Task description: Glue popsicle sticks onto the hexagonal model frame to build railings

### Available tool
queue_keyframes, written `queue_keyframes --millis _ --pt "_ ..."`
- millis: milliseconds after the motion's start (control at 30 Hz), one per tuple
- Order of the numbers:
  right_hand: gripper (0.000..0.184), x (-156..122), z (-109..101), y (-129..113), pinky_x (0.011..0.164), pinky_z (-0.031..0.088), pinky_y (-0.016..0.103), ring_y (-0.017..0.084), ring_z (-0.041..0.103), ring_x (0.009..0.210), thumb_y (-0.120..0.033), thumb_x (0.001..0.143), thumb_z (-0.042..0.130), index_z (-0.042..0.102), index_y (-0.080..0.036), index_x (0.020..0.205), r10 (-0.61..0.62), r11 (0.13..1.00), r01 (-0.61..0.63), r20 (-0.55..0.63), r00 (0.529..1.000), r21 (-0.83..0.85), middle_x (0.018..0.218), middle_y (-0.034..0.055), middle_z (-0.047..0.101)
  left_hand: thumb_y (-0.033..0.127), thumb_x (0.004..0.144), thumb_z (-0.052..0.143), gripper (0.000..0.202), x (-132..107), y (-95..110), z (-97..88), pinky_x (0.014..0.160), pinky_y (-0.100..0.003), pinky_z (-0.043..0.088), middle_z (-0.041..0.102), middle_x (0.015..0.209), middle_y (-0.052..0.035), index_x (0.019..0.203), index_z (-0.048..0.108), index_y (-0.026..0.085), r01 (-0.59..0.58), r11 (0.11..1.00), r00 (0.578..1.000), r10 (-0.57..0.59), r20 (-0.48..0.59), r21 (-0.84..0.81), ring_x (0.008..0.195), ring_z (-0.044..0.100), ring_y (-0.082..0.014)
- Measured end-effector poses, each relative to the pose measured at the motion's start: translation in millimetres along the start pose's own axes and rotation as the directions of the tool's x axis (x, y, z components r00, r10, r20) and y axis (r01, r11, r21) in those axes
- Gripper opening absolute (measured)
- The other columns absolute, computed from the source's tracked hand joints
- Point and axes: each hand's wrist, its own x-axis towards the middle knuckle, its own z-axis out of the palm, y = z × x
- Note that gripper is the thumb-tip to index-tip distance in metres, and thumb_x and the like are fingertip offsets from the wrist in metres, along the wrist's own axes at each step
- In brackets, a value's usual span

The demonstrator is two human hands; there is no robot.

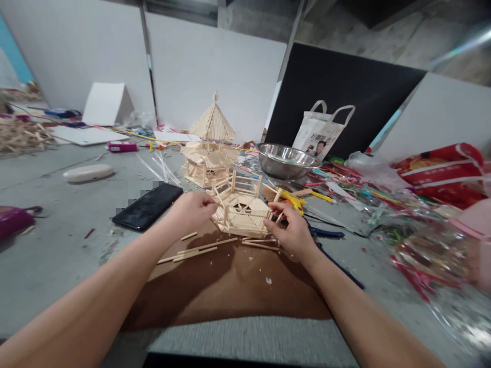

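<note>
Sitting on a brown board (230, 286) atop the grey desk (57, 255): small stick frame (241, 209). Left hand (194, 208), grip closed on the frame's left edge; right hand (293, 232), grip pinching its right corner. Loose sticks (199, 250) just beside. Behind: stick pavilion (210, 148), phone (148, 206), steel bowl (286, 161). White panels (215, 66) and a black panel (345, 87) back the desk.

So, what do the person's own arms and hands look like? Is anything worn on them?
The left forearm and right forearm are bare, no sleeves in view. The left hand and right hand wear no gloves; no watch, bracelet or ring is visible.
</note>
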Motion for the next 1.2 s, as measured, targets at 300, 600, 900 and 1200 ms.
queue_keyframes --millis 300,600,900,1200 --pt "0.025 -2 5 -1 0.079 0.040 0.035 0.021 0.054 0.088 -0.030 0.071 0.052 0.055 -0.016 0.091 -0.046 0.999 0.047 0.029 0.999 -0.020 0.091 0.0078 0.061 0.033 0.071 0.043 0.029 1 0 9.0 0.064 -0.022 0.038 0.066 0.079 -0.0036 0.080 0.066 0.018 -0.153 0.988 0.968 0.157 0.194 -0.037 0.069 0.056 -0.0157" --pt "0.020 -3 6 -1 0.079 0.040 0.034 0.020 0.054 0.087 -0.029 0.072 0.051 0.058 -0.016 0.086 0.001 1.000 -0.002 0.048 0.999 0.018 0.088 0.0071 0.062 0.035 0.074 0.041 0.030 2 0 12.9 0.060 -0.022 0.035 0.063 0.074 -0.0036 0.073 0.065 0.016 -0.216 0.976 0.959 0.215 0.184 -0.015 0.066 0.054 -0.0145" --pt "0.030 -5 8 1 0.081 0.040 0.034 0.019 0.054 0.090 -0.028 0.071 0.052 0.052 -0.017 0.100 0.026 0.995 -0.030 0.043 0.999 0.098 0.094 0.0075 0.060 0.056 0.074 0.031 0.051 4 -10 11.7 0.048 -0.021 0.031 0.051 0.048 0.0008 0.061 0.056 0.014 -0.093 0.985 0.954 0.129 0.271 -0.144 0.047 0.044 -0.0103" --pt "0.034 -6 9 0 0.078 0.041 0.033 0.019 0.053 0.091 -0.029 0.074 0.050 0.049 -0.018 0.106 0.054 0.988 -0.063 0.065 0.996 0.139 0.096 0.0073 0.058 0.059 0.075 0.024 0.056 0 -2 10.8 0.044 -0.021 0.024 0.044 0.044 0.0023 0.060 0.053 0.013 -0.068 0.989 0.972 0.095 0.215 -0.133 0.044 0.037 -0.0091"
